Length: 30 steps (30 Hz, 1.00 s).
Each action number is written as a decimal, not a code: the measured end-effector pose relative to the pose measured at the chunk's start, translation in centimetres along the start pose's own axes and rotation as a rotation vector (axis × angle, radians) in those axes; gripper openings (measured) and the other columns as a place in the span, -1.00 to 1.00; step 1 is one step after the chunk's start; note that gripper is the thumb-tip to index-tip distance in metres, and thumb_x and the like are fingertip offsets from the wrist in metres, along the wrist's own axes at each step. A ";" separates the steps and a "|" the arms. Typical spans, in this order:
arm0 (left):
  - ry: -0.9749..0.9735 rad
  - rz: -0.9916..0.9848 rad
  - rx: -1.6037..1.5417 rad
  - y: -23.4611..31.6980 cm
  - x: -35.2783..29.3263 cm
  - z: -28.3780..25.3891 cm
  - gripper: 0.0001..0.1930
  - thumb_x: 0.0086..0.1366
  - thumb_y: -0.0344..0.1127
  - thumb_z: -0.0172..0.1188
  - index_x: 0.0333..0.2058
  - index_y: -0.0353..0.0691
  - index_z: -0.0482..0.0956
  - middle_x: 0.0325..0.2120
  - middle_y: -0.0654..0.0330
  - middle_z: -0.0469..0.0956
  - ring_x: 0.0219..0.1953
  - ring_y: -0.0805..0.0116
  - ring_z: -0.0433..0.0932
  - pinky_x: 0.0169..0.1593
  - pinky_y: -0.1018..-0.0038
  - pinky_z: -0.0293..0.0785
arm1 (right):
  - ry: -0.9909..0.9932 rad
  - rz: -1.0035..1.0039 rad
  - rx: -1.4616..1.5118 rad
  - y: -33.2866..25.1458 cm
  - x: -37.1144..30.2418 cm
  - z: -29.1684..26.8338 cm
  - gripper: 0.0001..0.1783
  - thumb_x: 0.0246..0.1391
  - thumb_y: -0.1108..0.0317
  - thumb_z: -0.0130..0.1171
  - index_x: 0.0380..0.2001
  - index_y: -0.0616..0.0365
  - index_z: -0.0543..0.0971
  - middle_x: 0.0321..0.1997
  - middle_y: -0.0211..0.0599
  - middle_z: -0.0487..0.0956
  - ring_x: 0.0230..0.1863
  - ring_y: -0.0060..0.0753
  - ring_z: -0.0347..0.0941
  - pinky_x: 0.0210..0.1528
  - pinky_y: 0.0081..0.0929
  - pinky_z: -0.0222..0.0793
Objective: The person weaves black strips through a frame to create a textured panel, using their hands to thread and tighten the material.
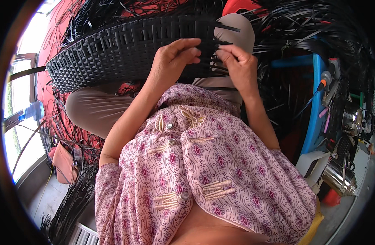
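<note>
The black woven panel [114, 55] spans the lap [109, 109], interlaced toward the left knee [79, 105] but apparently unfinished at strands [229, 27] projecting by the right knee [245, 36], the left hand's [171, 57] fingers parted, the right hand's [241, 67] fingers close together, their grip not discernible.

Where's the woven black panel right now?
In the head view, the woven black panel stretches from upper left to upper centre, next to the bent left knee, its right end by the left hand and right hand.
</note>
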State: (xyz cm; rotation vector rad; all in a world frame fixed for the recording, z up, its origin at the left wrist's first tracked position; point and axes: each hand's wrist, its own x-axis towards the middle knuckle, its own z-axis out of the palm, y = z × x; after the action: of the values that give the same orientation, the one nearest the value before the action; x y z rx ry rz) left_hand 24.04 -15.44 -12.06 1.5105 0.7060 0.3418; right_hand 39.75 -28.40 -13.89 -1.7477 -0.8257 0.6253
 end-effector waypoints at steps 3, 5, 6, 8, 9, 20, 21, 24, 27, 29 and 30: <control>-0.059 -0.076 -0.134 -0.3 1.6 -0.6 -0.59 0.42 -0.34 0.14 0.20 -0.33 0.46 -0.22 0.14 0.65 -0.22 0.48 0.61 -0.14 0.55 0.54 | 0.000 0.143 0.116 0.7 2.0 0.3 -0.84 0.13 0.36 0.31 -0.31 0.24 0.71 -0.57 -0.50 0.59 -0.51 -0.72 0.45 -0.44 -0.65 0.37; -0.066 -0.140 -0.208 -0.2 2.2 0.3 -0.56 0.42 -0.33 0.14 0.22 -0.33 0.43 -0.22 0.15 0.65 -0.23 0.47 0.61 -0.15 0.54 0.55 | -0.006 0.203 0.182 1.8 2.7 0.3 -0.83 0.12 0.35 0.32 -0.32 0.24 0.71 -0.57 -0.51 0.58 -0.51 -0.73 0.45 -0.44 -0.66 0.37; -0.058 -0.136 -0.215 -0.5 2.5 0.4 -0.52 0.42 -0.31 0.15 0.25 -0.36 0.38 -0.24 0.14 0.64 -0.25 0.46 0.61 -0.18 0.54 0.55 | -0.017 0.222 0.172 2.4 2.9 0.5 -0.81 0.11 0.33 0.32 -0.32 0.26 0.71 -0.57 -0.51 0.58 -0.51 -0.72 0.45 -0.44 -0.66 0.37; -0.036 -0.169 -0.212 -0.3 2.6 0.3 -0.52 0.42 -0.31 0.16 0.25 -0.37 0.38 -0.24 0.13 0.64 -0.25 0.46 0.61 -0.19 0.54 0.56 | -0.027 0.226 0.207 2.9 3.4 0.9 -0.80 0.11 0.33 0.31 -0.32 0.27 0.71 -0.57 -0.50 0.58 -0.51 -0.72 0.44 -0.44 -0.66 0.36; -0.027 -0.189 -0.209 -0.3 2.6 0.3 -0.51 0.41 -0.31 0.16 0.24 -0.38 0.38 -0.24 0.13 0.64 -0.25 0.46 0.61 -0.20 0.54 0.56 | -0.031 0.232 0.226 3.2 3.6 1.1 -0.79 0.11 0.32 0.31 -0.32 0.28 0.71 -0.56 -0.50 0.58 -0.52 -0.72 0.44 -0.45 -0.66 0.35; 0.009 -0.240 -0.353 1.4 0.5 -2.5 -0.53 0.40 -0.32 0.19 0.22 -0.35 0.41 -0.32 0.20 0.61 -0.35 0.54 0.54 -0.27 0.57 0.53 | -0.116 0.288 0.308 0.8 4.3 4.0 -0.80 0.11 0.31 0.29 -0.35 0.25 0.70 -0.60 -0.57 0.49 -0.59 -0.77 0.30 -0.54 -0.70 0.18; 0.011 -0.253 -0.374 1.7 0.4 -2.5 -0.54 0.39 -0.32 0.19 0.21 -0.35 0.42 -0.33 0.21 0.60 -0.36 0.55 0.53 -0.27 0.58 0.52 | -0.127 0.317 0.333 0.6 4.4 3.9 -0.80 0.10 0.33 0.29 -0.38 0.29 0.70 -0.59 -0.55 0.52 -0.56 -0.74 0.34 -0.51 -0.68 0.24; 0.008 -0.284 -0.403 2.0 0.4 -2.7 -0.53 0.40 -0.31 0.19 0.22 -0.34 0.41 -0.36 0.24 0.59 -0.38 0.57 0.51 -0.28 0.59 0.50 | -0.181 0.392 0.456 0.6 4.6 3.7 -0.83 0.09 0.36 0.29 -0.38 0.26 0.69 -0.60 -0.56 0.49 -0.57 -0.77 0.30 -0.55 -0.71 0.16; -0.024 -0.295 -0.467 1.7 0.4 -2.8 -0.53 0.40 -0.31 0.18 0.22 -0.34 0.40 -0.36 0.23 0.58 -0.40 0.57 0.51 -0.30 0.60 0.49 | -0.199 0.430 0.462 0.2 4.5 3.6 -0.85 0.08 0.35 0.30 -0.37 0.23 0.68 -0.61 -0.60 0.45 -0.59 -0.79 0.27 -0.57 -0.74 0.10; -0.052 -0.321 -0.552 1.6 0.6 -2.9 -0.53 0.40 -0.31 0.17 0.22 -0.34 0.39 -0.36 0.23 0.58 -0.42 0.56 0.51 -0.32 0.61 0.48 | -0.153 0.430 0.533 0.7 4.3 3.9 -0.85 0.08 0.34 0.30 -0.37 0.22 0.68 -0.62 -0.61 0.44 -0.60 -0.80 0.26 -0.58 -0.74 0.09; -0.065 -0.324 -0.588 1.9 1.0 -3.2 -0.53 0.41 -0.31 0.16 0.22 -0.34 0.38 -0.36 0.23 0.58 -0.42 0.56 0.50 -0.33 0.61 0.47 | -0.131 0.419 0.572 0.8 4.7 4.2 -0.85 0.09 0.34 0.30 -0.37 0.21 0.68 -0.62 -0.62 0.43 -0.61 -0.80 0.26 -0.59 -0.74 0.08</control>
State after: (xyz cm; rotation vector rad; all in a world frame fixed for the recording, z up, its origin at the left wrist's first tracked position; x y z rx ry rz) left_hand 23.29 -12.19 -10.20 0.8316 0.7078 0.2240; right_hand 39.78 -22.45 -16.03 -1.3571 -0.3078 1.1405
